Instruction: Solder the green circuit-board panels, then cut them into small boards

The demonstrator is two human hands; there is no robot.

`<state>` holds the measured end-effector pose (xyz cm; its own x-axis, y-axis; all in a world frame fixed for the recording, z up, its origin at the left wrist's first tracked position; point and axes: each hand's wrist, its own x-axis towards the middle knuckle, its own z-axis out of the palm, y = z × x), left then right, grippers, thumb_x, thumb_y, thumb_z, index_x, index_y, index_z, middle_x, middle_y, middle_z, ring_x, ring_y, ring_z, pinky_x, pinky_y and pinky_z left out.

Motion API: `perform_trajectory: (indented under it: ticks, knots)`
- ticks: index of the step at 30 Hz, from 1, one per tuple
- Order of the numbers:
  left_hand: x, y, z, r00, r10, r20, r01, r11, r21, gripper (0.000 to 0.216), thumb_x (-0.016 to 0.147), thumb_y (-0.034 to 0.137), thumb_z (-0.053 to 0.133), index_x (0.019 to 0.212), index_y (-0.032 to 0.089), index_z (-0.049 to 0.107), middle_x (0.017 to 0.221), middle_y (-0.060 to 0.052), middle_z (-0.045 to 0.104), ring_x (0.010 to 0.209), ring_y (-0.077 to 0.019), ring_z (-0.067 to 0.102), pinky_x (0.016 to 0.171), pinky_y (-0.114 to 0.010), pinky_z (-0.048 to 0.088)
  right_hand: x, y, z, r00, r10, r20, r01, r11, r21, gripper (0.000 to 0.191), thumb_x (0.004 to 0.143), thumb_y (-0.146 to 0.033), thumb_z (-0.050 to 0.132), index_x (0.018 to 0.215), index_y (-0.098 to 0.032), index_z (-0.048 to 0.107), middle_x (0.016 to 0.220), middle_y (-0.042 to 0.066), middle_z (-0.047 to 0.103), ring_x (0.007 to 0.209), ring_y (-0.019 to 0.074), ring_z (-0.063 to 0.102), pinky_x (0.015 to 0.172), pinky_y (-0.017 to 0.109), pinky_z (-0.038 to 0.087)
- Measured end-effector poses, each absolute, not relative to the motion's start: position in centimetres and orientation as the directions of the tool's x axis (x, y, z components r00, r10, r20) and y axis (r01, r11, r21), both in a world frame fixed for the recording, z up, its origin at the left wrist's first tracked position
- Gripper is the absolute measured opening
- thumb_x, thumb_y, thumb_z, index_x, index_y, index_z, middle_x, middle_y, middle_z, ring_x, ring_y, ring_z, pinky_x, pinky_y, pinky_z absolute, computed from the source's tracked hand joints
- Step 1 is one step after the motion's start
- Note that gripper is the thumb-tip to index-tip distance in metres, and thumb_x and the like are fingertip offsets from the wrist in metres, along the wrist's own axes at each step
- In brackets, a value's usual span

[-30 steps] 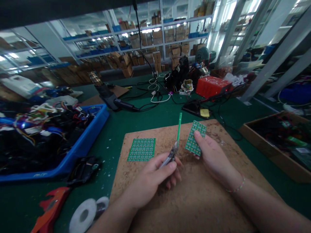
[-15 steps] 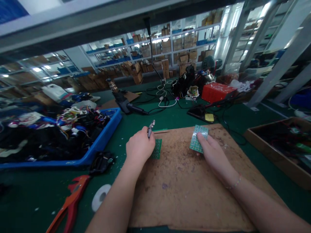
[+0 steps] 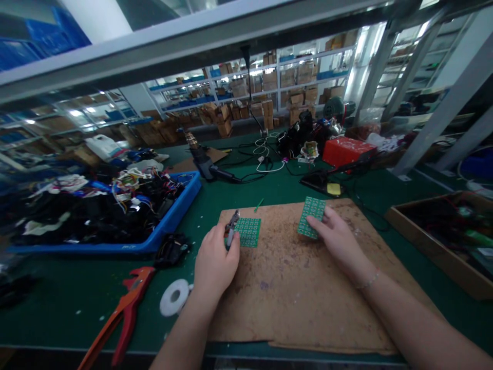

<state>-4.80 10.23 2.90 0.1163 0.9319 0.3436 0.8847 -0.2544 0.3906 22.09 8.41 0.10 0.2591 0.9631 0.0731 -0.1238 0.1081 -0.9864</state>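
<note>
Grips small metal cutters (image 3: 232,228) in the closed left hand (image 3: 215,262), tips pointing up over the near-left corner of a green panel of small circuit boards (image 3: 248,232) lying flat on the brown work board (image 3: 300,298); cutter tips too small to judge as open or closed, handles hidden inside the fist. Holds with the half-closed right hand (image 3: 339,239) a second green panel (image 3: 311,216) by its near edge, close to the board's far side, fingertips partly hidden under it, unclear whether lifted or lying flat. Further out, on the green mat (image 3: 57,308): a thin green strip (image 3: 259,204) just beyond the board, a blue bin (image 3: 173,221) of tangled wires at left, a white tape roll (image 3: 175,297), and a red-handled tool (image 3: 123,313) cut off by the bottom edge.
</note>
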Motion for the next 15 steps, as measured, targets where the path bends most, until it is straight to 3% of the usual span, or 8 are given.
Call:
perform_trajectory:
  ticks: [6,11,15]
  knots:
    - [-5.0,9.0,1.7,0.112,0.918,0.38,0.782,-0.318,0.537,0.029,0.096,0.037,0.043,0.118,0.02,0.051,0.111,-0.009,0.064,0.102,-0.0241,0.062,0.087,-0.038,0.049,22.1,8.5,0.0,0.218,0.972,0.085,-0.067,0.102,-0.993,0.051,0.07,-0.045,0.077,0.114,-0.024,0.061,0.115,0.006,0.07,0.099,0.0198,0.067,0.089,0.037,0.056]
    - [-5.0,6.1,0.9,0.332,0.893,0.303,0.84,-0.426,0.336,0.03,0.092,0.036,0.048,0.117,0.021,0.056,0.11,-0.01,0.062,0.106,-0.0286,0.057,0.093,-0.047,0.045,21.9,8.2,0.6,0.218,0.974,0.064,-0.001,0.066,-0.998,0.046,0.078,-0.053,0.067,0.11,-0.021,0.063,0.105,0.007,0.072,0.086,0.0185,0.069,0.073,0.032,0.058]
    - [-5.4,3.8,-0.1,0.351,0.899,0.263,0.892,-0.406,0.196,0.031,0.093,0.04,0.048,0.114,0.02,0.059,0.107,-0.011,0.062,0.101,-0.0299,0.057,0.088,-0.049,0.046,21.9,8.0,0.9,0.233,0.971,0.048,0.083,0.03,-0.996,0.047,0.083,-0.06,0.056,0.105,-0.02,0.065,0.098,0.006,0.073,0.078,0.0172,0.068,0.069,0.031,0.056]
